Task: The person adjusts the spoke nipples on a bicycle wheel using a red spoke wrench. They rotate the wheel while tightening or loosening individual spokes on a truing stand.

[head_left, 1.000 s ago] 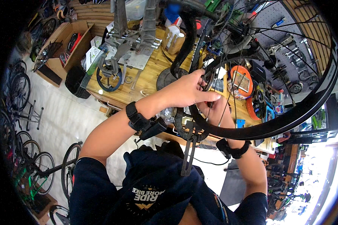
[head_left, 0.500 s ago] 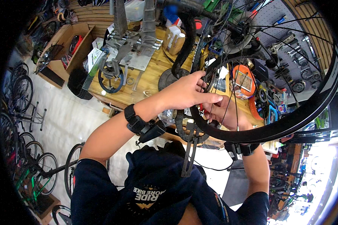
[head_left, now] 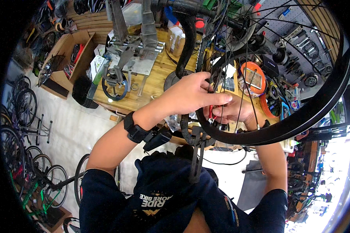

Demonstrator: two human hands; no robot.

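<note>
A spoked bicycle wheel with a black rim [head_left: 287, 133] is held in a dark truing stand [head_left: 186, 50] in front of me. My left hand [head_left: 198, 93] reaches in among the spokes near the rim's left side. Its fingers curl round spokes, with the thumb stretched to the right. Just beyond the rim, my right hand [head_left: 237, 110] pinches a small red tool [head_left: 211, 112] by the spoke ends. Spokes and the left thumb partly hide this tool, so its exact kind is unclear. The stand's slotted metal gauge [head_left: 197, 155] hangs below the rim.
Behind the wheel stands a wooden workbench [head_left: 142, 93], bearing another metal stand [head_left: 148, 29], an orange round tray [head_left: 252, 79] and a plastic bottle [head_left: 177, 42]. Hand tools hang on a grey pegboard [head_left: 287, 29]. At left are a cardboard box [head_left: 64, 64] and several bicycles [head_left: 46, 178].
The wheel appears to have turned: a pale marking on the rim's right side no longer shows. My right forearm has swung outward, and more of the red tool is visible.
</note>
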